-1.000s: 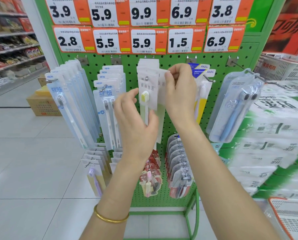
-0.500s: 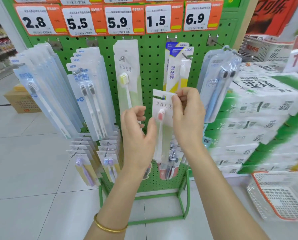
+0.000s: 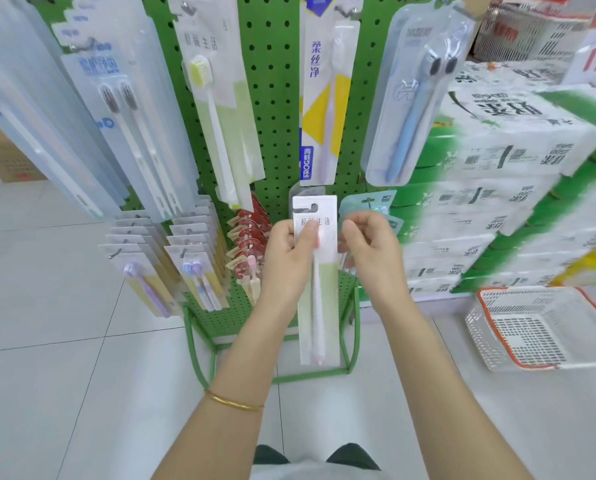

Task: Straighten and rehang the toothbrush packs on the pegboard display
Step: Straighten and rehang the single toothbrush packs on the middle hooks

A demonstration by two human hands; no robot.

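Note:
A white and pale green toothbrush pack [image 3: 319, 306] with a pink brush hangs upright between my hands, low in front of the green pegboard [image 3: 272, 98]. My left hand [image 3: 289, 258] grips its left edge, thumb across the front. My right hand [image 3: 369, 247] pinches its right edge near the top. On the upper hooks hang a matching pack with a yellow-green brush [image 3: 216, 109], a yellow and white pack [image 3: 324, 98], a blue twin pack [image 3: 414, 98] and several white packs [image 3: 130, 116]. The lower hooks hold small purple brush packs [image 3: 144, 271] and red packs [image 3: 248, 237].
Stacked green and white tissue bales [image 3: 514, 188] stand at the right of the display. A white plastic basket [image 3: 532, 327] with an orange rim lies on the tiled floor below them. A cardboard box [image 3: 9, 164] sits far left. The display's green wire foot [image 3: 282, 375] juts toward me.
Both hands have brought the pink-brush pack down from chest height to the bottom rows of the board, and the camera has tilted downward so the price tags have left view.

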